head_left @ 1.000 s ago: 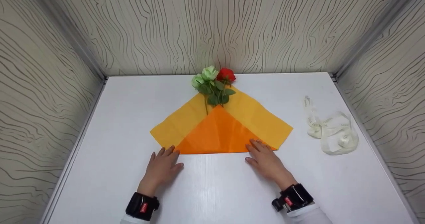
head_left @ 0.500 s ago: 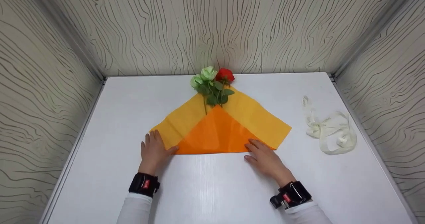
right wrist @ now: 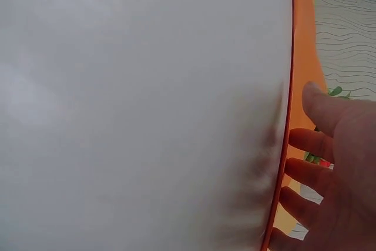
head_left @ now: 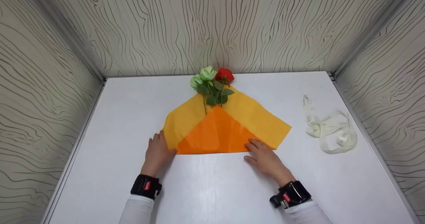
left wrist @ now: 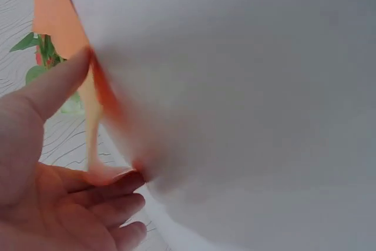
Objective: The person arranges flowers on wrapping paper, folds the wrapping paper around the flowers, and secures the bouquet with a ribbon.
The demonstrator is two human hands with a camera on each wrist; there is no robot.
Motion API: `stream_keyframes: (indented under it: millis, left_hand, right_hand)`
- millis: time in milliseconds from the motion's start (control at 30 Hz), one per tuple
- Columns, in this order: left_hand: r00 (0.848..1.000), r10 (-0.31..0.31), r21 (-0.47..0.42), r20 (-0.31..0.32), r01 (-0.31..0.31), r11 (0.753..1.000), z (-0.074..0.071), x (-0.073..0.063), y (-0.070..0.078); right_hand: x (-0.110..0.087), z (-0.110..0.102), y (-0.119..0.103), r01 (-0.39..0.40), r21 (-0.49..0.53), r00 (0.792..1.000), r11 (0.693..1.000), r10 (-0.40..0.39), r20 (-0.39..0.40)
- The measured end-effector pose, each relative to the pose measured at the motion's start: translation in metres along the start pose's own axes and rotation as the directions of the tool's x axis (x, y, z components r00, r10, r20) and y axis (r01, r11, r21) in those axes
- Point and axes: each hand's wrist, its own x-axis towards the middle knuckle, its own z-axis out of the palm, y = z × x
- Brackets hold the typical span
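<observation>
Orange wrapping paper (head_left: 215, 134) lies folded on the table, its darker triangular flap in front and paler yellow-orange wings behind. Two pale green roses (head_left: 208, 73) and a red rose (head_left: 224, 75) rest on it, heads past the top corner, lower stems hidden under the flap. My left hand (head_left: 159, 154) holds the paper's left edge between thumb and bent fingers, and that wing curls upward there. In the left wrist view the thumb touches one corner and the fingertips another. My right hand (head_left: 265, 159) rests with extended fingers on the flap's right end, along the front fold.
A loosely coiled cream ribbon (head_left: 338, 147) with printed lettering lies on the white table (head_left: 212, 190) to the right. Patterned wall panels (head_left: 212, 28) stand behind and at both sides.
My left hand moved outward to the paper's left corner, then back to the right, bending that corner up and inward. My right hand has stayed about where it was.
</observation>
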Motion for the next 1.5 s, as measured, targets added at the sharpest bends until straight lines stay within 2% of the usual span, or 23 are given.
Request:
stream_keyframes:
  millis: [100, 133, 200, 267, 300, 400, 433, 500, 533, 567, 600, 633, 667, 733, 800, 833, 867, 900, 967, 1033, 1133, 1367, 1500]
  left_hand:
    - [1.000, 0.000, -0.191, 0.021, 0.004, 0.982, 0.001, 0.000, 0.005]
    - [1.000, -0.008, -0.260, 0.029, 0.015, 0.965, 0.002, 0.000, 0.006]
    - [0.998, -0.037, -0.418, 0.043, 0.051, 0.907, 0.002, -0.002, 0.011]
    - [0.997, -0.067, -0.572, 0.042, 0.079, 0.817, 0.002, -0.006, 0.017]
    - [0.996, -0.076, -0.647, 0.038, 0.082, 0.758, 0.003, -0.008, 0.020]
    - [0.998, -0.059, -0.836, 0.005, 0.036, 0.547, 0.005, -0.014, 0.032]
    - [0.999, -0.045, -0.874, -0.015, 0.009, 0.486, 0.007, -0.016, 0.036]
    - [0.998, -0.012, -0.911, -0.055, -0.045, 0.409, 0.012, -0.018, 0.045]
    - [0.998, 0.004, -0.920, -0.066, -0.062, 0.388, 0.015, -0.018, 0.049]
    - [0.997, 0.021, -0.918, -0.068, -0.071, 0.391, 0.018, -0.018, 0.054]
    - [0.997, 0.041, -0.906, -0.065, -0.077, 0.417, 0.022, -0.017, 0.058]
    - [0.997, 0.054, -0.886, -0.048, -0.067, 0.459, 0.027, -0.017, 0.062]
    - [0.998, 0.067, -0.856, -0.021, -0.052, 0.515, 0.031, -0.016, 0.065]
    - [0.994, 0.096, -0.765, 0.053, -0.022, 0.644, 0.040, -0.015, 0.070]
    - [0.984, 0.134, -0.643, 0.116, -0.028, 0.766, 0.048, -0.015, 0.075]
    - [0.977, 0.157, -0.588, 0.141, -0.045, 0.808, 0.052, -0.015, 0.076]
    - [0.971, 0.182, -0.540, 0.157, -0.070, 0.839, 0.055, -0.015, 0.078]
    - [0.964, 0.205, -0.504, 0.167, -0.096, 0.859, 0.058, -0.014, 0.080]
    - [0.953, 0.255, -0.447, 0.162, -0.159, 0.880, 0.062, -0.014, 0.085]
    - [0.946, 0.290, -0.413, 0.145, -0.208, 0.887, 0.066, -0.015, 0.089]
    - [0.943, 0.311, -0.366, 0.120, -0.249, 0.897, 0.070, -0.016, 0.095]
    - [0.949, 0.294, -0.258, 0.110, -0.259, 0.931, 0.079, -0.020, 0.104]
    - [0.941, 0.325, -0.173, 0.095, -0.305, 0.936, 0.081, -0.020, 0.111]
  right_hand:
    - [0.000, 0.001, 0.000, 0.013, -0.002, 1.000, 1.000, -0.013, -0.001]
    - [0.000, 0.002, 0.000, 0.014, -0.004, 1.000, 1.000, -0.014, 0.001]
    - [0.000, 0.002, 0.000, 0.013, -0.005, 1.000, 1.000, -0.013, 0.004]
    - [0.000, 0.003, 0.000, 0.006, -0.006, 1.000, 1.000, -0.005, 0.009]
    - [0.000, 0.002, 0.000, 0.002, -0.008, 1.000, 1.000, -0.002, 0.011]
    - [0.000, 0.002, 0.000, -0.001, -0.007, 1.000, 1.000, 0.001, 0.010]
    - [0.000, 0.002, 0.000, -0.001, -0.007, 1.000, 1.000, 0.001, 0.008]
    - [0.000, 0.002, 0.000, 0.003, -0.009, 1.000, 1.000, -0.003, 0.005]
    - [0.000, 0.001, 0.000, 0.003, -0.008, 1.000, 1.000, -0.003, 0.005]
    - [0.000, 0.001, 0.000, 0.005, -0.007, 1.000, 1.000, -0.005, 0.004]
    - [0.000, 0.001, 0.000, 0.002, -0.007, 1.000, 1.000, -0.002, 0.008]
    - [0.000, 0.001, 0.000, -0.002, -0.006, 1.000, 1.000, 0.002, 0.012]
    - [0.000, 0.001, 0.000, -0.005, -0.004, 1.000, 1.000, 0.005, 0.016]
    - [0.000, 0.001, 0.000, -0.013, 0.000, 1.000, 1.000, 0.013, 0.024]
    - [0.000, 0.001, -0.001, -0.020, 0.003, 0.999, 1.000, 0.020, 0.030]
    - [0.000, 0.000, -0.001, -0.023, 0.004, 0.999, 1.000, 0.023, 0.033]
    - [0.000, 0.000, -0.001, -0.024, 0.003, 0.999, 1.000, 0.024, 0.033]
    - [0.000, 0.000, -0.001, -0.024, 0.003, 0.999, 1.000, 0.024, 0.033]
    - [0.000, 0.000, -0.001, -0.015, 0.002, 1.000, 1.000, 0.015, 0.027]
    - [0.000, 0.000, 0.000, 0.002, -0.003, 1.000, 1.000, -0.002, 0.015]
    - [0.001, 0.001, 0.001, 0.029, -0.010, 1.000, 1.000, -0.029, -0.004]
    - [0.001, 0.002, 0.002, 0.023, -0.017, 1.000, 1.000, -0.023, 0.007]
    - [0.001, 0.002, 0.001, 0.021, -0.008, 1.000, 1.000, -0.021, 0.010]
